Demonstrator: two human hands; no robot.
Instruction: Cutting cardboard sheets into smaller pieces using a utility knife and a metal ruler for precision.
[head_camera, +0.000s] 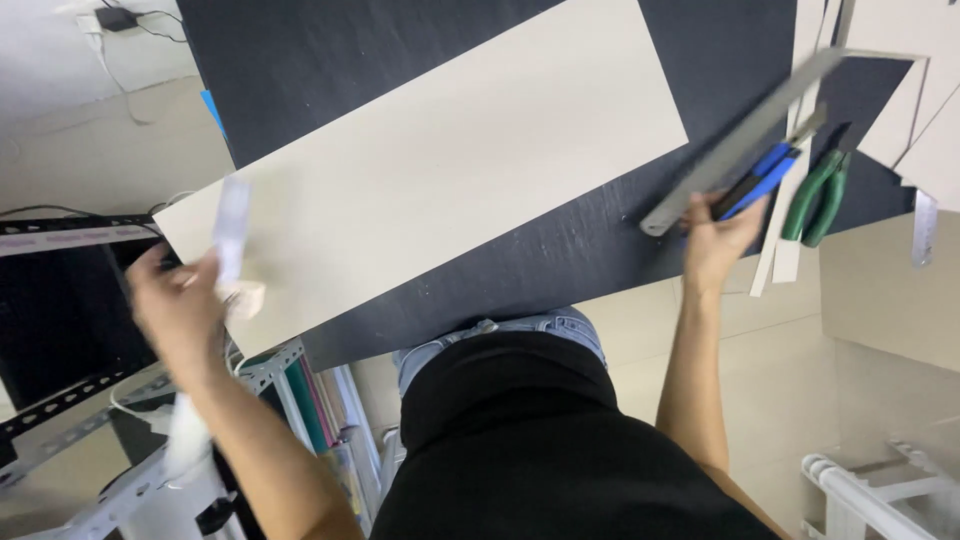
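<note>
Hands sit at opposite ends of the black mat (560, 250). Our left hand (178, 308) is closed around a white strip (231, 228), blurred, which stands up above the fingers at the left corner of the beige board (440, 170); a pale lump just beside the thumb is too blurred for us to identify. Our right hand (718, 238) grips the near end of the blue knife (758, 182), fingers curled around it, at the mat's right edge. The steel ruler (745, 140) lies diagonally just above that hand, touching or nearly touching the fingertips; we cannot tell which. Green pliers (816, 198) lie just right of the knife, beside pale card strips (785, 255). The board lies flat across the mat, between both hands.
</note>
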